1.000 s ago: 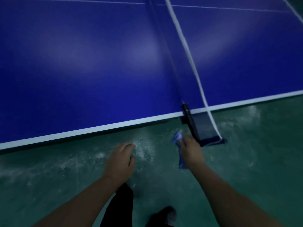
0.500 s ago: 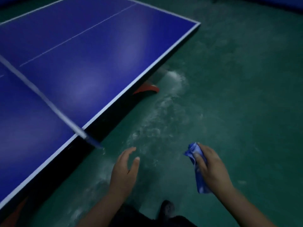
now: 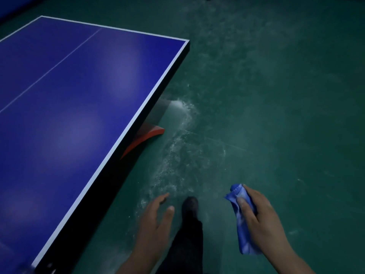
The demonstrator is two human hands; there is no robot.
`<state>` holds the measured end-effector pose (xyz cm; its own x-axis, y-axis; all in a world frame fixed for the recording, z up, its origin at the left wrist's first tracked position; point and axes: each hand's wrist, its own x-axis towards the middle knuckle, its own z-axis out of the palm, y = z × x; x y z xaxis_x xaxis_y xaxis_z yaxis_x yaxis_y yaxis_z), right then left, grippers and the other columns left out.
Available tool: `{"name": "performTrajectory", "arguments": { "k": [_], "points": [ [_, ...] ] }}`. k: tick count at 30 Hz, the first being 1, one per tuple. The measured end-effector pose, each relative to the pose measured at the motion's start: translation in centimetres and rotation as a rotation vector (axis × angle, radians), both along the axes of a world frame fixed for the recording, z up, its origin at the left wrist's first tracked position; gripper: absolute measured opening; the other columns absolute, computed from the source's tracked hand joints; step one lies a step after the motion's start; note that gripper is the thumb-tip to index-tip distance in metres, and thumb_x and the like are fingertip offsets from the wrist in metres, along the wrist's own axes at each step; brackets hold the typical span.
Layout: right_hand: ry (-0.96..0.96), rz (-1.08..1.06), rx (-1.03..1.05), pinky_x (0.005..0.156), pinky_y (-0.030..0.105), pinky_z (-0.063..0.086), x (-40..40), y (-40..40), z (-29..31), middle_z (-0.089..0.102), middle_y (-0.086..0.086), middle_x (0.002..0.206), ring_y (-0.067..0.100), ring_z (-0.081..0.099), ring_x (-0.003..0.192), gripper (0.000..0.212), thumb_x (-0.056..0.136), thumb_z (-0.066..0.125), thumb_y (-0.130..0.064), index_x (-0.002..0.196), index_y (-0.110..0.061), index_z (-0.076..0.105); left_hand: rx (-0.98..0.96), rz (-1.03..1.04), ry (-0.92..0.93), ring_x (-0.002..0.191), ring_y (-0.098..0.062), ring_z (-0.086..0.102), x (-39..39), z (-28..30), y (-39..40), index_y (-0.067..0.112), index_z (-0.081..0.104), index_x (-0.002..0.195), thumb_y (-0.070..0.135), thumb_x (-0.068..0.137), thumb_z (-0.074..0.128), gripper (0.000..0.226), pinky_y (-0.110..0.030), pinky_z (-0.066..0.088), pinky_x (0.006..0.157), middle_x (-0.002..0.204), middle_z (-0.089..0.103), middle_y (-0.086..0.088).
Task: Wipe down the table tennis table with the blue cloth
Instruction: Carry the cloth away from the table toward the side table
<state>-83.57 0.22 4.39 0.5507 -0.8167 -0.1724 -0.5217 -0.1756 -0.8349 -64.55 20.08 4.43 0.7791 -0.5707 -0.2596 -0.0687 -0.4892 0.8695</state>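
The blue cloth (image 3: 242,220) is bunched up in the right hand (image 3: 258,216), whose thumb and curled fingers grasp it around its middle, so that one crumpled end sticks out above the thumb and the other hangs below the palm. Hand and cloth are held over the green floor (image 3: 276,115), well apart from the table tennis table (image 3: 75,99) and out beyond its near long edge; the cloth touches no part of the blue surface. The left hand (image 3: 156,218) is released, fingers loosely spread and holding nothing, and it hangs nearer to that white-lined long edge than the right hand does, though it too is over the floor and not touching the table. Between the two hands a dark trouser leg (image 3: 187,238) and shoe (image 3: 190,204) show. A red table foot (image 3: 146,135) juts out from under the long edge, short of the far right corner, beside pale scuffed patches on the floor.
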Motion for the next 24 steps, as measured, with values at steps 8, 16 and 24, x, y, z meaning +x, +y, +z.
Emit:
{"name": "performTrajectory", "arguments": {
  "k": [8,16,24],
  "points": [
    [0.08,-0.09,-0.035,0.084,0.003,0.036,10.2,-19.0,2.6,0.064,-0.029,0.111,-0.007,0.056,0.104,0.027,0.096,0.062,-0.027,0.117,-0.043,0.062,-0.003,-0.139,-0.01,0.123,0.008,0.05,14.0,1.0,-20.6,0.054,0.053,0.117,0.037,0.096,0.06,0.028,-0.026,0.041,0.105,0.13,0.055,0.026],
    [0.045,-0.287,-0.065,0.091,0.027,0.041,16.3,-38.3,4.2,0.063,-0.014,0.119,0.004,0.058,0.11,0.034,0.098,0.056,-0.035,0.131,-0.028,0.062,-0.099,-0.317,-0.083,0.124,0.006,0.052,22.0,2.6,-45.1,0.048,0.054,0.121,0.052,0.085,0.052,0.037,-0.017,0.038,0.106,0.13,0.057,0.025],
    [0.041,-0.181,-0.065,0.084,-0.002,0.032,23.3,-61.7,4.3,0.061,-0.025,0.117,-0.015,0.051,0.107,0.031,0.097,0.058,-0.033,0.128,-0.031,0.062,-0.068,-0.279,-0.058,0.119,0.004,0.056,26.5,2.2,-68.0,0.05,0.056,0.117,0.053,0.082,0.059,0.036,-0.023,0.043,0.104,0.127,0.061,0.019]
  ]
}}
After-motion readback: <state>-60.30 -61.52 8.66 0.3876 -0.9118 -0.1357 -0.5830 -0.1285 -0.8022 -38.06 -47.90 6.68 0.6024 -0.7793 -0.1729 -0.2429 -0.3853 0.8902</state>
